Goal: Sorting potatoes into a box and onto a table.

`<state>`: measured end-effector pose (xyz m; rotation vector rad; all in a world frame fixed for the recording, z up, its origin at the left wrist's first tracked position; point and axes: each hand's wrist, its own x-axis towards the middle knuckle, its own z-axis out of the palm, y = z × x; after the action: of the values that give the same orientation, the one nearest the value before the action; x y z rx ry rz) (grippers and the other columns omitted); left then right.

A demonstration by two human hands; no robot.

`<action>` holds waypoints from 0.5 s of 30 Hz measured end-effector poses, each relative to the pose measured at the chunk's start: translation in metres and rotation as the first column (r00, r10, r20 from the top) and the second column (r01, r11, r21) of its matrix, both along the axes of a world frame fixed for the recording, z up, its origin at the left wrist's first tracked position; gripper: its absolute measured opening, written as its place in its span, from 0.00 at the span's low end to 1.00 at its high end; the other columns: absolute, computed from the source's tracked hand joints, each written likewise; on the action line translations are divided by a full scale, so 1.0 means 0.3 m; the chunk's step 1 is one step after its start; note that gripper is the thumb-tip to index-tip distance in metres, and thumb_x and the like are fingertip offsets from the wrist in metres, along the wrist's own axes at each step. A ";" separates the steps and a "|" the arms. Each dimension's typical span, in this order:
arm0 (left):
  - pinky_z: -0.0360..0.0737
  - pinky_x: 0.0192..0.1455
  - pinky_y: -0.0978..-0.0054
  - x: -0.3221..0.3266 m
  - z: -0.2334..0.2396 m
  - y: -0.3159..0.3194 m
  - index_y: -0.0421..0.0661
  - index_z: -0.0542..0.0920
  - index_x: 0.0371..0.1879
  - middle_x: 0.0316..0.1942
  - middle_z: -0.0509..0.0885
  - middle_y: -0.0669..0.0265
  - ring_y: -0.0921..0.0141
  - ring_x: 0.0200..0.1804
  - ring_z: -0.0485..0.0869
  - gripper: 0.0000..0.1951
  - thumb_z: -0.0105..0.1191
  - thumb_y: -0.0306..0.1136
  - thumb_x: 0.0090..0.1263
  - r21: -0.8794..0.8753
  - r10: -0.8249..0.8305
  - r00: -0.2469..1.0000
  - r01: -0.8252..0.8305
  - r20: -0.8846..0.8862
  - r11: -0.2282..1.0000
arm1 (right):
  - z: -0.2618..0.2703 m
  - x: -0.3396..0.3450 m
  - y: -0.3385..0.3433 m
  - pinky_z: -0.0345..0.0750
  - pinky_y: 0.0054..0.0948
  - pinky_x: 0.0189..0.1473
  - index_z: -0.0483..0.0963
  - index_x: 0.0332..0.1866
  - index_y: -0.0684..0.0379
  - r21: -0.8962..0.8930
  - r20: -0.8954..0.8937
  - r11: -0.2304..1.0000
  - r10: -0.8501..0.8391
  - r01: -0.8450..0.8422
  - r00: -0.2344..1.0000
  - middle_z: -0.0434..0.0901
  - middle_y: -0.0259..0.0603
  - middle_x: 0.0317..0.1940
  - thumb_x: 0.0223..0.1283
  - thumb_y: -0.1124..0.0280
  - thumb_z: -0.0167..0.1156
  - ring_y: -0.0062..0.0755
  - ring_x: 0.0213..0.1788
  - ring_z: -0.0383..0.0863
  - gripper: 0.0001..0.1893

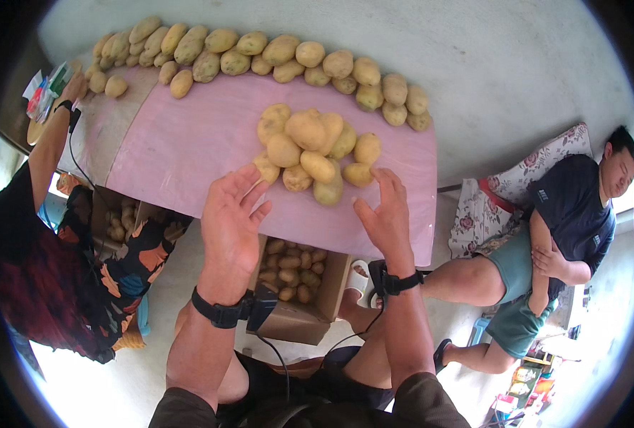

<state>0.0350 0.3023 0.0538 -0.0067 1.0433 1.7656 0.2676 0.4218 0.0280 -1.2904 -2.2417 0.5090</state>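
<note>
A heap of potatoes (306, 131) lies on the pink-covered table (188, 139) before me, some stacked on others. My left hand (234, 214) is at the heap's near left side with its fingers spread; its fingertips overlap a potato (267, 168) at the edge, and I cannot tell whether they touch it. On the opposite side my right hand (384, 211) has thumb and fingers apart, its fingertips close to a small potato (357, 174). Neither hand grips anything. Black straps with cabled devices sit on both wrists.
Potatoes (279, 51) are piled in a long row along the wall. Below the table's front edge stands a cardboard box (303, 321) of potatoes. A person (55, 251) at the left reaches to the table's far end; another person (568, 214) sits at the right on a chair with floral fabric (467, 222).
</note>
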 end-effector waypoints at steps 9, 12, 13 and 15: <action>0.71 0.62 0.66 -0.016 -0.007 -0.008 0.40 0.75 0.64 0.62 0.78 0.61 0.65 0.62 0.76 0.28 0.47 0.51 0.76 0.013 0.004 1.000 -0.004 0.013 1.000 | -0.100 -0.020 0.050 0.73 0.48 0.62 0.72 0.63 0.62 0.024 0.073 0.989 -0.147 0.146 0.986 0.75 0.57 0.57 0.54 0.70 0.69 0.59 0.60 0.74 0.29; 0.71 0.62 0.66 -0.019 -0.004 -0.010 0.40 0.75 0.64 0.61 0.78 0.62 0.66 0.62 0.76 0.28 0.47 0.51 0.76 0.014 0.007 1.000 -0.007 0.013 1.000 | -0.104 -0.030 0.051 0.76 0.47 0.58 0.74 0.61 0.62 0.028 -0.022 0.989 -0.146 0.146 0.989 0.79 0.56 0.51 0.54 0.69 0.68 0.59 0.55 0.77 0.27; 0.71 0.62 0.66 -0.019 -0.003 -0.011 0.40 0.75 0.64 0.61 0.78 0.62 0.66 0.62 0.76 0.28 0.47 0.51 0.76 0.012 0.006 1.000 -0.006 0.009 1.000 | -0.100 -0.028 0.052 0.78 0.45 0.54 0.75 0.58 0.62 -0.040 -0.072 0.988 -0.150 0.147 0.986 0.81 0.55 0.46 0.54 0.69 0.67 0.58 0.50 0.80 0.24; 0.71 0.62 0.66 -0.021 -0.001 -0.010 0.40 0.75 0.64 0.62 0.78 0.62 0.66 0.62 0.76 0.28 0.47 0.51 0.75 0.012 0.004 1.000 -0.004 0.005 1.000 | -0.081 -0.010 0.051 0.79 0.43 0.51 0.77 0.55 0.63 -0.137 -0.078 0.986 -0.109 0.098 0.991 0.82 0.54 0.41 0.54 0.69 0.67 0.56 0.45 0.81 0.22</action>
<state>0.0287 0.2992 0.0535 -0.0053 1.0303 1.7741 0.2645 0.4371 0.0038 -1.4162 -2.0888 0.6715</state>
